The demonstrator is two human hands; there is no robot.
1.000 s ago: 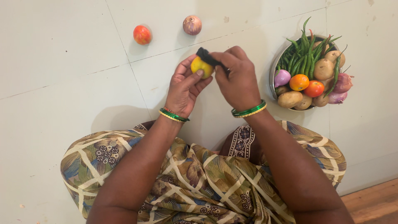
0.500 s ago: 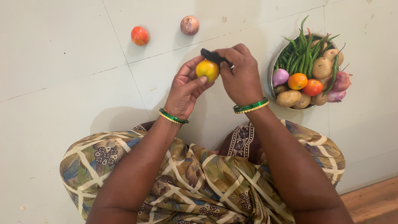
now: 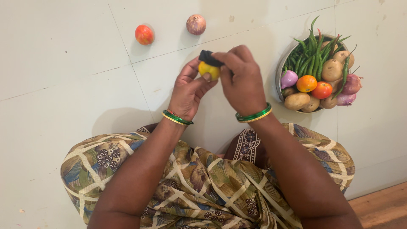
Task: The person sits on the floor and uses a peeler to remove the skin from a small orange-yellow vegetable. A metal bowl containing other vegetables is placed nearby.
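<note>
— Pale tiles run under everything we see, so let us take the yellow fruit as our landmark. What lies farthest to its left?

— Up and to the left of it we find a red tomato alone on the floor, well apart. Nearer, up and only slightly left of the fruit, we see a purplish onion, also by itself.

— And our hands?

— We see the left hand just below and left of the fruit, cupping it, the thumb pressed on its front and the fingers curled behind. Green and gold bangles ring that wrist, below the fruit.

— What touches the fruit from above?

— We see a small black tool lying against its top edge. The right hand, just to the right of the fruit, pinches that tool between thumb and fingers, closed tight around it. We cannot tell what kind of blade it carries.

— Further right?

— Well to the right of the fruit we see a steel bowl on the floor, heaped with green chillies, potatoes, pink onions and two orange-red tomatoes.

— Below the fruit?

— Our patterned cloth covers the lap there.
</note>
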